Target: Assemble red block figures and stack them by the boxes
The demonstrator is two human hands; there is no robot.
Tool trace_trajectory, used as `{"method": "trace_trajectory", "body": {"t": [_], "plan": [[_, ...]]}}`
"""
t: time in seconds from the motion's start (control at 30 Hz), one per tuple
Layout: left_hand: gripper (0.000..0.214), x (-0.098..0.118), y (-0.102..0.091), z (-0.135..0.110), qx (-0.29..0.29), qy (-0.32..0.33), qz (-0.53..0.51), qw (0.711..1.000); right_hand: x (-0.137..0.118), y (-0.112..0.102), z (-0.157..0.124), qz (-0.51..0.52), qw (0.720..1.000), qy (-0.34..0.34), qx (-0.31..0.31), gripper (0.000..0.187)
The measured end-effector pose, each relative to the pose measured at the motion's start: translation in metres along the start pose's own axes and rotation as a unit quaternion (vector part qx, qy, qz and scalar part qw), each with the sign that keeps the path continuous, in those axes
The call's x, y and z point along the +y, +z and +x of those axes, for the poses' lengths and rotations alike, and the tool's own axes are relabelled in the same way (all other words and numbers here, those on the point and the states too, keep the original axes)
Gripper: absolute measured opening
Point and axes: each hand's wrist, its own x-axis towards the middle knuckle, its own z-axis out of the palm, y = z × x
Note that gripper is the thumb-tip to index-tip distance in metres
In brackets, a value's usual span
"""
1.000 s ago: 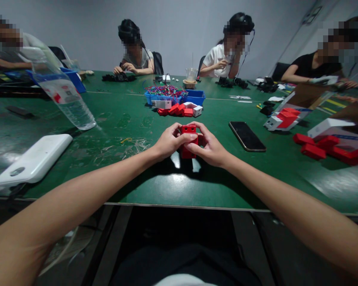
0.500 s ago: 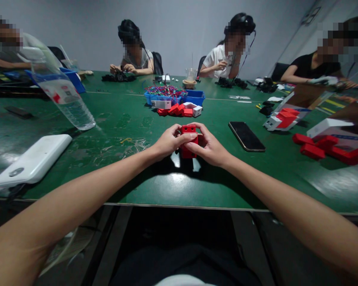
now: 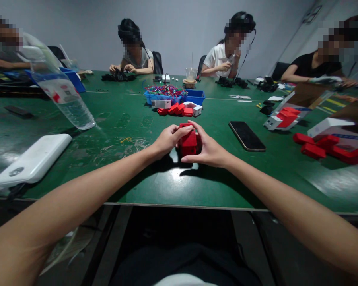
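Note:
A small red plastic housing (image 3: 187,143), boxy in shape, is held up between my two hands in the middle, over the green table (image 3: 173,190). My left hand (image 3: 167,141) grips it from the left, its thumb lying across the upper part. From the right, my right hand (image 3: 210,149) spans it, index finger at the top edge and thumb at the bottom edge. Its remaining fingers are partly hidden behind the housing. Beyond my hands lie several red housings (image 3: 176,109) and white housings (image 3: 193,107) in a small pile.
Behind the pile stand a blue bin of coloured wires (image 3: 167,93) and another blue bin (image 3: 197,97). A phone (image 3: 247,136) and more red pieces (image 3: 314,149) lie right. Left are a water bottle (image 3: 67,97) and white power bank (image 3: 35,159). Several people sit across.
The red housing has turned in my hands: its face with two holes no longer faces me, a plain side does. My right thumb has moved off its front down to the lower edge.

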Motion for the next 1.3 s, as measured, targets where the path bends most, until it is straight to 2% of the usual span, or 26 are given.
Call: {"method": "trace_trajectory", "body": {"t": [0.17, 0.33, 0.5, 0.6, 0.73, 0.9, 1.13, 1.3], "plan": [[0.046, 0.0, -0.003, 0.004, -0.035, -0.027, -0.031, 0.999, 0.0, 0.002, -0.002, -0.025, 0.999, 0.001, 0.021, 0.103], [0.048, 0.008, -0.01, 0.002, -0.068, -0.108, -0.057, 0.99, -0.003, 0.004, -0.003, -0.019, 0.999, 0.014, 0.029, 0.085], [0.048, 0.009, -0.014, 0.003, -0.099, -0.122, -0.073, 0.985, -0.004, 0.004, -0.003, -0.015, 1.0, 0.022, 0.017, 0.088], [0.047, 0.008, -0.012, 0.002, -0.098, -0.107, -0.062, 0.988, -0.004, 0.003, -0.003, -0.014, 0.999, 0.03, 0.02, 0.084], [0.056, 0.011, -0.006, -0.004, -0.042, -0.047, -0.037, 0.997, -0.003, -0.001, -0.003, 0.003, 0.999, 0.044, 0.026, 0.08], [0.059, 0.015, -0.001, -0.009, -0.045, 0.001, -0.011, 0.999, 0.0, -0.005, -0.002, 0.028, 0.999, 0.011, 0.016, 0.083], [0.059, 0.015, -0.001, -0.009, -0.049, 0.007, -0.011, 0.999, -0.002, -0.003, -0.003, 0.088, 0.996, -0.001, -0.022, 0.075], [0.062, 0.015, -0.001, -0.009, -0.047, 0.005, -0.012, 0.999, -0.002, -0.005, -0.002, 0.064, 0.998, -0.007, -0.016, 0.072]]}}
